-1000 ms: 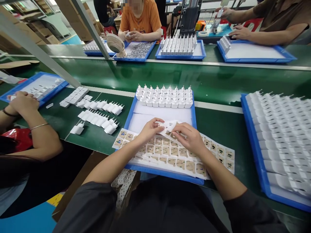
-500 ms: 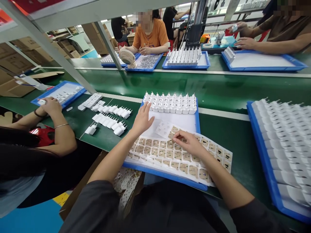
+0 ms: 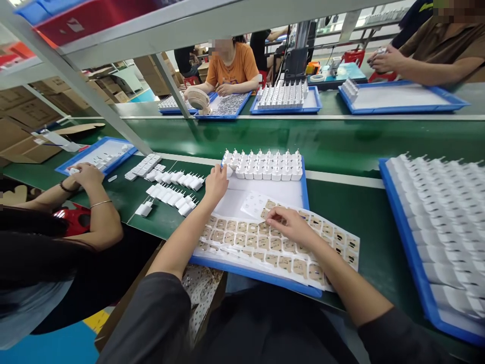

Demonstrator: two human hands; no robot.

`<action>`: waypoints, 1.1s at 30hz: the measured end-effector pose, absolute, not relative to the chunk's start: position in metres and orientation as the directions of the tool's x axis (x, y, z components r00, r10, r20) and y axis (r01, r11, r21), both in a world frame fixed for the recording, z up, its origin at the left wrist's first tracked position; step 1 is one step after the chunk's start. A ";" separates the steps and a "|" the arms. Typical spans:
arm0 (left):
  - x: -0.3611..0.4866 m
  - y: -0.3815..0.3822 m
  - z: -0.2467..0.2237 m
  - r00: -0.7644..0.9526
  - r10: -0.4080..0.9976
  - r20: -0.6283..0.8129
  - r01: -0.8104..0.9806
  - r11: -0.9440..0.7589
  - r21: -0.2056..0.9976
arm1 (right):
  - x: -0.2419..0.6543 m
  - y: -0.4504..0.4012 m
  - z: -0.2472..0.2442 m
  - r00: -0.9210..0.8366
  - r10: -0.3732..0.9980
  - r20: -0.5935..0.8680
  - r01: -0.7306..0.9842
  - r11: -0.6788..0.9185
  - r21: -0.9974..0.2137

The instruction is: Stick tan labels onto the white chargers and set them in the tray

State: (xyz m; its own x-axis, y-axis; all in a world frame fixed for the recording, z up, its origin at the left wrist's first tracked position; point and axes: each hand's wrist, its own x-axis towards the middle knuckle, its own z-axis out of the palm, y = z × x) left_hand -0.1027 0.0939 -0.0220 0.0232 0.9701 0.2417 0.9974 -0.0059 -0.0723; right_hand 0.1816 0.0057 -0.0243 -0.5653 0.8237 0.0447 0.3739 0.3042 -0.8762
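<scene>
My left hand (image 3: 217, 183) is at the left end of the rows of white plug adapters (image 3: 265, 169), its fingers closed on a white plug adapter (image 3: 229, 172) at the front corner. Those adapters stand prongs up in the far part of a blue-rimmed tray (image 3: 306, 188). Over the near part of the tray lie sheets of tan stickers (image 3: 242, 238) on white backing. My right hand (image 3: 288, 223) is above these sheets, thumb and fingertips pinched on what looks like a sticker at their upper edge; the fingers partly hide it.
Loose plug adapters (image 3: 172, 194) lie on the green bench to the left. A large blue tray (image 3: 407, 237) full of white adapters stands at right. A co-worker's hands (image 3: 89, 177) are at far left. A slanted metal post (image 3: 102, 96) rises beyond the bench.
My left hand has come down and slightly left from above the tray, and its spread fingers have closed on an adapter. My right hand stays pinched over the stickers, nearly unmoved.
</scene>
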 end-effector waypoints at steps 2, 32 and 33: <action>-0.103 0.094 -0.019 -0.019 0.969 0.246 0.997 0.037 -0.068 | 0.182 0.005 -0.024 -0.568 0.822 0.050 0.366 0.306 -0.879; -0.013 0.001 0.003 0.351 0.830 0.434 0.420 -0.554 0.719 | 0.192 -0.014 0.014 -0.288 0.939 0.189 -0.031 0.188 -0.982; -0.013 -0.001 -0.001 0.358 0.817 0.452 0.424 -0.573 0.701 | 0.191 -0.015 0.015 -0.251 0.949 0.192 -0.028 0.191 -0.981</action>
State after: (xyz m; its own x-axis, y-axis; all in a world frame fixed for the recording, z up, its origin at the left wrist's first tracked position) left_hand -0.0130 -0.0005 -0.0008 0.3578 0.8171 0.4520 0.4236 -0.5734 0.7013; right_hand 0.1913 -0.0149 0.0145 -0.2507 0.9489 0.1915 -0.0284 0.1905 -0.9813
